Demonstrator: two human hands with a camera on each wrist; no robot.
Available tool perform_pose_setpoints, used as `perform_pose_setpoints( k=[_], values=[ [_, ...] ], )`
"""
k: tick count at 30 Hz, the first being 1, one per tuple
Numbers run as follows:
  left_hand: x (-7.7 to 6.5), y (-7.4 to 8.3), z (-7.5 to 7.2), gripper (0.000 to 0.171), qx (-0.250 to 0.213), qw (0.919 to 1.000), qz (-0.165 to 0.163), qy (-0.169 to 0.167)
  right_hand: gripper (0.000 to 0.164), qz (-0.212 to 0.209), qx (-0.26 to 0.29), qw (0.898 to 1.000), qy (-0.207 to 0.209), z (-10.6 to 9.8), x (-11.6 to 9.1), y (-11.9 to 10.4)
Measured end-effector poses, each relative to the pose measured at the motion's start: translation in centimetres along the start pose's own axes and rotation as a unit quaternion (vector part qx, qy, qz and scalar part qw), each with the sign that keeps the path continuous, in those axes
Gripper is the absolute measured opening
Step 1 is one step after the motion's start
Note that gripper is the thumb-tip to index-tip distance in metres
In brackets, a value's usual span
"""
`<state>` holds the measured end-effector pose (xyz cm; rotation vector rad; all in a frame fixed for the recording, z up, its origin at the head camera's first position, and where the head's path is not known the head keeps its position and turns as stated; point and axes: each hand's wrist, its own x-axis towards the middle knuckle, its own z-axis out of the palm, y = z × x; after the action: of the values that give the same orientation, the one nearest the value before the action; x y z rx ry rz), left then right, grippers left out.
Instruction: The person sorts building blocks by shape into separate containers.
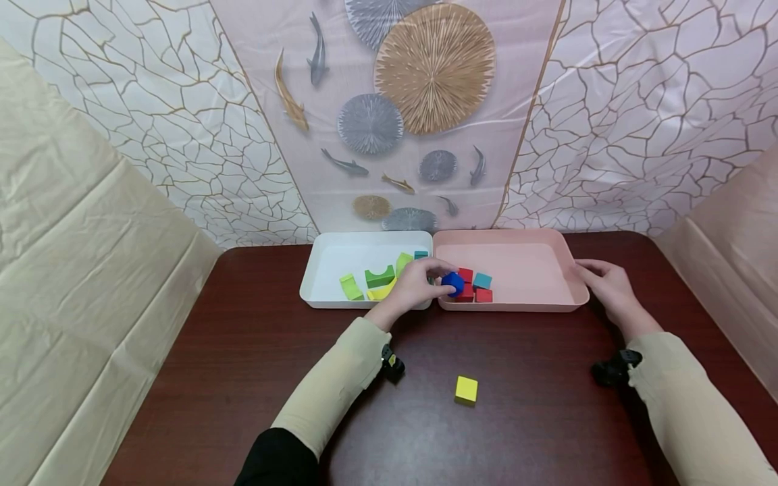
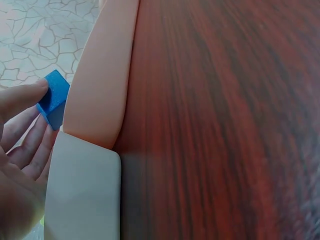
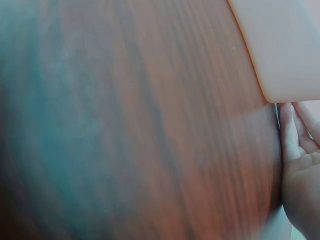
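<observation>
My left hand (image 1: pixel 418 282) pinches a blue block (image 1: pixel 451 284) between thumb and fingers, above the left end of the pink tray (image 1: pixel 529 263). In the left wrist view the blue block (image 2: pixel 56 95) shows flat faces, held just past the tray wall. Close by in the pink tray are red blocks (image 1: pixel 483 295) and a teal block (image 1: pixel 482 281). At the tray's right end, my right hand (image 1: pixel 610 290) touches the outer wall with fairly straight fingers. The right wrist view has its fingers (image 3: pixel 289 132) by the tray's corner.
A white tray (image 1: pixel 328 263) adjoins the pink one on the left, with green blocks (image 1: pixel 350 287), a yellow piece (image 1: pixel 378 294) and a teal piece (image 1: pixel 421 254) inside. One yellow block (image 1: pixel 466 390) lies on the dark wooden table (image 1: pixel 516 432) in front. Patterned cloth hangs behind.
</observation>
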<state>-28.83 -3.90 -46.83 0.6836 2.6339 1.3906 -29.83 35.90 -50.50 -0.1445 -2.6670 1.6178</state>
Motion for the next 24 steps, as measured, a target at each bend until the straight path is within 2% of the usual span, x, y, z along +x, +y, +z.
perform_pose_setpoints(
  k=[7,24],
  values=[
    [0.15,0.21,-0.06,0.035,0.033,0.9994,-0.007,-0.009,0.066,-0.006,0.001,1.000,0.005,0.10,-0.04,-0.06],
    [0.27,0.49,0.05,0.034,0.120,0.9922,0.005,-0.032,0.066,-0.002,0.000,1.000,0.006,0.12,-0.03,-0.05]
  ],
)
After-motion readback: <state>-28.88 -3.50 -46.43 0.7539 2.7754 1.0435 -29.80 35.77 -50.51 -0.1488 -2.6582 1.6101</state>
